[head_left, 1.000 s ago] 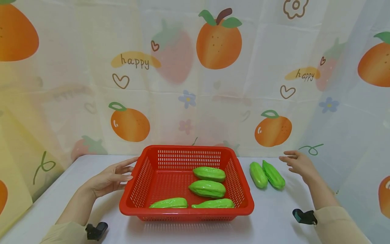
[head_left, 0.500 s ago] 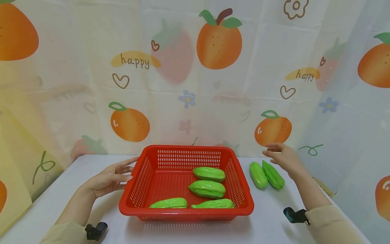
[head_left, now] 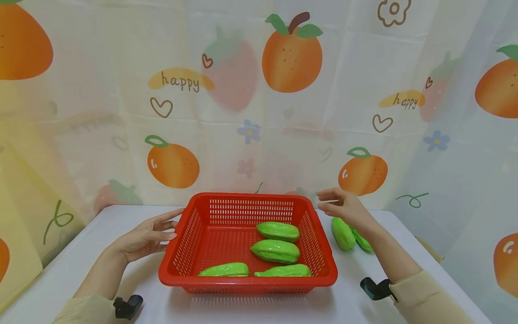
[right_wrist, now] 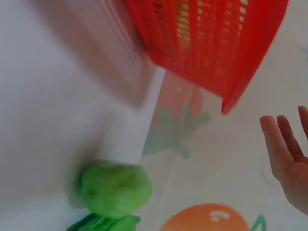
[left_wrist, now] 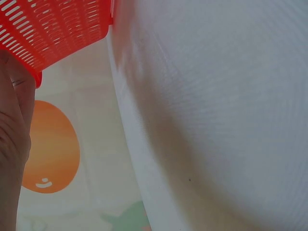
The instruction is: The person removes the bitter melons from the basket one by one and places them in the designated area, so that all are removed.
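Note:
A red perforated plastic basket [head_left: 247, 281] stands on the white table, holding several glossy green, ridged, gourd-like vegetables [head_left: 275, 251]. My left hand [head_left: 145, 238] touches the basket's left rim with relaxed fingers. In the left wrist view, that hand [left_wrist: 14, 110] shows at the left edge against the basket [left_wrist: 67, 29]. Beyond the basket's right rim, my right hand [head_left: 344, 209] hovers with nothing in it, its fingers loosely extended. Beneath its wrist lie two more green vegetables, one plump [head_left: 343, 234] and one slimmer [head_left: 364, 241] and partly hidden by the forearm.
A white-covered table [head_left: 133, 288] bears everything. Behind it hangs a curtain [head_left: 283, 148] printed with oranges and hearts. Black wrist cameras sit at the left cuff [head_left: 128, 307] and the right cuff [head_left: 376, 289].
My right hand has moved left over the two loose vegetables towards the basket's right rim, its forearm now covering part of one. The left hand and the basket have stayed put.

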